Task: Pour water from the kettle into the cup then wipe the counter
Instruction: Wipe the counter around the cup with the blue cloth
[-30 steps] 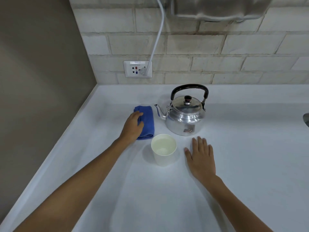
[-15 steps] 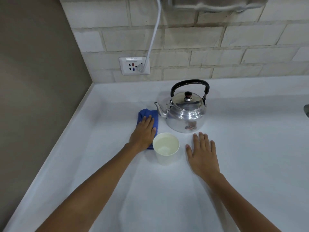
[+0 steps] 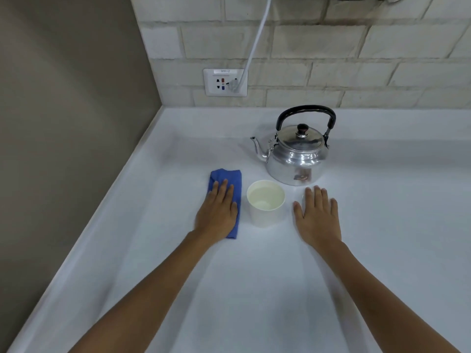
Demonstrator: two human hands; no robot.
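Fingers of left hand (image 3: 216, 212) flat on cloth (image 3: 225, 179) beside cup (image 3: 265, 202); right hand (image 3: 317, 217) spread on counter (image 3: 254, 289).

The cup (image 3: 265, 202) serves as landmark on the white counter (image 3: 254, 289). Just left of it, the left hand (image 3: 216, 212) lies flat on the blue cloth (image 3: 226, 182), closing that side. Just right of it the right hand (image 3: 317, 217) rests palm down, leaving a narrow lane between. Behind the cup and slightly right the kettle (image 3: 297, 154) blocks the way, spout pointing left. Near of the cup the counter lies bare between the forearms; far left of it a brown wall (image 3: 63, 123) bounds the surface
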